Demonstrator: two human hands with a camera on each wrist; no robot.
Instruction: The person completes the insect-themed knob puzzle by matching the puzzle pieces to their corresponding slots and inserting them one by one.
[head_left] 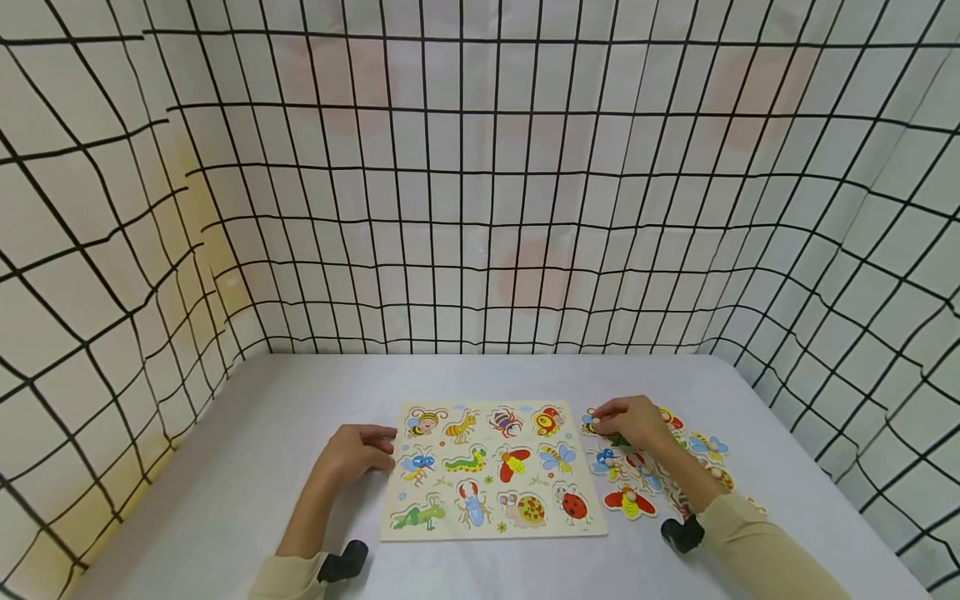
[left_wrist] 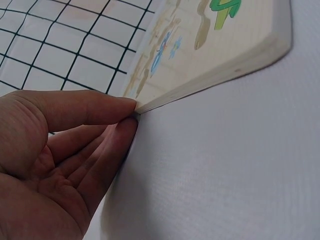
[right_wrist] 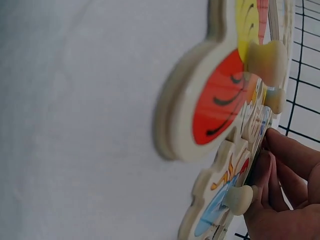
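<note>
A wooden insect puzzle board lies flat before me. My left hand rests at its left edge; in the left wrist view, nearly straight fingers and thumb touch the board's side. My right hand is right of the board, its thumb and fingertips pinching a bee puzzle piece at its knob. Near that hand lie loose knobbed pieces, among them a red-winged insect piece and a blue mosquito-like piece. In the right wrist view the red-winged piece partly hides the pile.
A white-covered table bears everything. Black grid netting over white sheeting stands at the back and both sides. More loose pieces, including a blue dragonfly piece, lie beyond and under the right forearm. Black wrist cameras sit at the cuffs.
</note>
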